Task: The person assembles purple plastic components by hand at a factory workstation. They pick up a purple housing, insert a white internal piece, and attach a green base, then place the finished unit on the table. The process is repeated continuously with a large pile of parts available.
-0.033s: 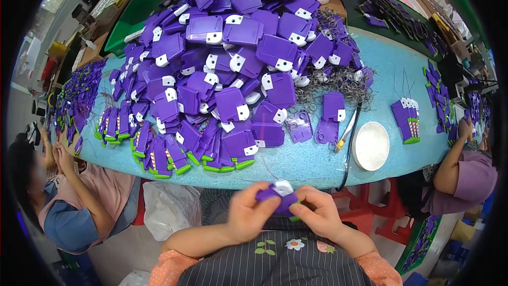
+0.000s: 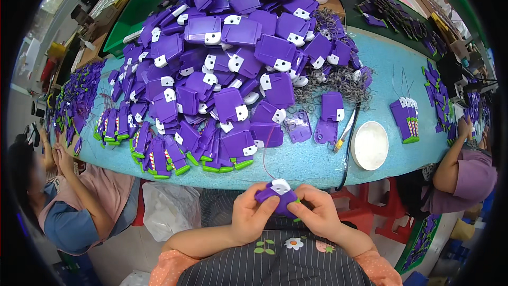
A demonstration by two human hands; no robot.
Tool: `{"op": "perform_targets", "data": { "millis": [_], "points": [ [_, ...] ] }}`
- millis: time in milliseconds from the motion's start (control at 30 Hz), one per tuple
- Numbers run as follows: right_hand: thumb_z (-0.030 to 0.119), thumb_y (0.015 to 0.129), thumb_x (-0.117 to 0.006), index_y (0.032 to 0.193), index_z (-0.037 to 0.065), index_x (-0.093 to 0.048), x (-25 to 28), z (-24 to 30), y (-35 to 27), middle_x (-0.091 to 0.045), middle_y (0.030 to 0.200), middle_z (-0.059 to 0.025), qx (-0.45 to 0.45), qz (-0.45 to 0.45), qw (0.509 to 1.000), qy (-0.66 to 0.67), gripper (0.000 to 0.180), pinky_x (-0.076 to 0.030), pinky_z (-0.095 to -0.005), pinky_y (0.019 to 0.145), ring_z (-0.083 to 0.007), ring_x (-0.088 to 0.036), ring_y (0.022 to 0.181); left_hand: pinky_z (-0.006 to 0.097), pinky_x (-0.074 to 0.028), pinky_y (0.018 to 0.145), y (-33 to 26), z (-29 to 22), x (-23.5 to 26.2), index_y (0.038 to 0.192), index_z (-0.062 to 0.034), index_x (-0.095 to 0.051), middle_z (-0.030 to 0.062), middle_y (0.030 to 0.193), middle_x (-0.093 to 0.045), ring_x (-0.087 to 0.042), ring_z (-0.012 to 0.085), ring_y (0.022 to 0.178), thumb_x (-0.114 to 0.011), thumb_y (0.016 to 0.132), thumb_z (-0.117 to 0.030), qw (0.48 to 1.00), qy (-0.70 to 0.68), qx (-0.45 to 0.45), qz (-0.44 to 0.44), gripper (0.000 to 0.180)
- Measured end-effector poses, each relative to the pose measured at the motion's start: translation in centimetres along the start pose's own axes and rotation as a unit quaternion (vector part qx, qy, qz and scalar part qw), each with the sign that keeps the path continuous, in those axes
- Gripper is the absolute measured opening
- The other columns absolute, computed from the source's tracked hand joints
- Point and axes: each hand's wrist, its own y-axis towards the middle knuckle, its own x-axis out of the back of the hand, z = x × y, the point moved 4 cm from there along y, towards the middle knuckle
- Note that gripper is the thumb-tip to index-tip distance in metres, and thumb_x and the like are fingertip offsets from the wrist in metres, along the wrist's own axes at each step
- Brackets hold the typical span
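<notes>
A purple plastic casing (image 2: 278, 199) with a white end is held in front of my apron, beyond the table's near edge. My left hand (image 2: 251, 207) is closed on its left side, thumb pressed on the front. My right hand (image 2: 316, 211) pinches its right side, where a bit of green plastic shows by the fingertips. A thin red wire (image 2: 268, 165) rises from near the casing's top toward the pile. Straight ahead lies a large heap of purple casings (image 2: 227, 74) with white corners. Along its front edge rest several purple pieces with green ends (image 2: 211, 167).
Right of the heap are a tangle of dark wire rings (image 2: 312, 82), yellow-handled tweezers (image 2: 345, 132), a black cable and a round white dish (image 2: 370, 146). Finished-looking pieces (image 2: 405, 119) stand farther right. People sit at both sides. A white plastic bag (image 2: 172, 209) hangs left of me.
The casing and my left hand have shifted very slightly, and the casing's white end sits a little more to the left. My right hand keeps the same pinch.
</notes>
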Motion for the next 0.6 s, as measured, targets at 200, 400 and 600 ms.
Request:
{"op": "perform_targets", "data": {
  "millis": [200,400,600],
  "points": [
    [0.007,0.080,-0.063,0.091,-0.002,-0.058,0.6,1.8,-0.2,-0.056,0.083,-0.0116,0.105,-0.029,0.989,-0.098,0.014,-0.043,-0.0295,0.067,-0.0189,-0.054,0.073,0.037,-0.039,0.091,0.7,-1.0,-0.3,0.111,0.0030,-0.049,0.0160,0.112,-0.050,-0.049,0.0274,0.106,-0.060,0.085,-0.009,0.974,0.169,-0.104,0.113,0.030],
    [0.005,0.084,-0.059,0.102,-0.002,-0.054,12.7,5.5,-1.5,-0.059,0.089,-0.0026,0.227,-0.440,0.866,-0.071,0.020,-0.042,-0.0226,0.066,-0.0078,-0.052,0.074,0.044,-0.035,0.092,5.5,-6.6,2.6,0.119,0.0029,-0.046,0.0197,0.112,-0.049,-0.045,0.0373,0.106,-0.071,0.068,-0.007,0.703,0.673,-0.217,-0.073,0.057],
    [0.011,0.077,-0.068,0.093,0.003,-0.060,25.7,0.9,0.4,-0.059,0.082,-0.0055,0.105,-0.496,0.729,-0.460,0.020,-0.042,-0.0308,0.072,-0.0189,-0.053,0.078,0.040,-0.037,0.076,7.0,-6.2,4.1,0.098,0.0012,-0.056,0.0131,0.093,-0.049,-0.048,0.0312,0.088,-0.073,0.065,-0.006,0.716,0.648,-0.250,-0.077,0.038]
  ]
}}
